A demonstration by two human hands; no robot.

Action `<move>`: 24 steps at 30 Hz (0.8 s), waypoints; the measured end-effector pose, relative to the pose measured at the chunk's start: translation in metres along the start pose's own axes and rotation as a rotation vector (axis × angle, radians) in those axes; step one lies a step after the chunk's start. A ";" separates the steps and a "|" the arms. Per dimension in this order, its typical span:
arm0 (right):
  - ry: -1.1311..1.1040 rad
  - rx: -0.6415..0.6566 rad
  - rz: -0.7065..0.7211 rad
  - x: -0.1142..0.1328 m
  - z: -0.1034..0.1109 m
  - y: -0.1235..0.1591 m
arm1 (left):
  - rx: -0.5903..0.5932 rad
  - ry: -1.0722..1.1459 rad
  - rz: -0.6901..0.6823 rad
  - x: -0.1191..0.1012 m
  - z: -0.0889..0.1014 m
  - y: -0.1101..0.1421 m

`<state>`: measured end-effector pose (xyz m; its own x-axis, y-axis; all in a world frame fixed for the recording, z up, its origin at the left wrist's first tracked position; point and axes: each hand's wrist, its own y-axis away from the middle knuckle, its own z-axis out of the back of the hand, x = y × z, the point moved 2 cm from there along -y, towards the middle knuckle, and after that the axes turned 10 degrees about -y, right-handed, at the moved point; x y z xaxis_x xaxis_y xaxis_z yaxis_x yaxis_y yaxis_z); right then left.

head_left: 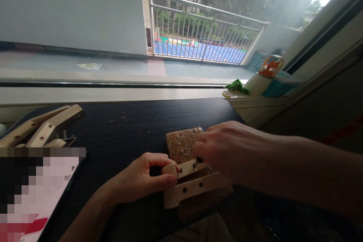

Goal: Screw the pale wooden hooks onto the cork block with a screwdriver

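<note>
Two pale wooden strips (210, 183) with dark round holes lie across a brown block (184, 145) that looks wrapped in shiny tape. My left hand (141, 177) pinches the rounded left end of the upper strip (185, 168) between thumb and fingers. Over the right part of the strips, my right hand (218, 147) has its fingers closed around something small and dark, mostly hidden. A thin metal piece, perhaps a screw (195, 165), shows below those fingers at a hole in the upper strip. My right hand covers the strips' far ends.
More wooden pieces with holes (53, 124) lie at the dark table's (136, 121) left, with several screws (64, 135) near them. A partly blurred-out flat object (61, 181) is at lower left. On the windowsill stand a white and orange bottle (259, 81) and a green cloth (237, 86).
</note>
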<state>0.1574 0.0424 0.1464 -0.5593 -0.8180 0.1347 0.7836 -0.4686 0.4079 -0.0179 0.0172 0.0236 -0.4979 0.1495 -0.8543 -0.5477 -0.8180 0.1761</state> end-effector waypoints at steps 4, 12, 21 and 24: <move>-0.025 0.062 -0.150 -0.006 0.000 0.001 | 0.009 0.023 0.008 0.000 0.000 0.001; 0.046 -0.007 -0.201 -0.002 0.006 0.003 | -0.002 -0.022 0.007 -0.002 -0.001 0.002; 0.070 0.086 0.074 0.007 -0.001 -0.007 | -0.012 -0.018 -0.006 -0.001 0.001 0.001; 0.030 0.045 0.090 0.005 -0.005 -0.012 | 0.003 -0.011 0.003 0.000 0.000 0.000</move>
<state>0.1469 0.0422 0.1375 -0.4778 -0.8663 0.1457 0.8173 -0.3775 0.4354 -0.0182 0.0169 0.0238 -0.5068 0.1533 -0.8483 -0.5483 -0.8167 0.1800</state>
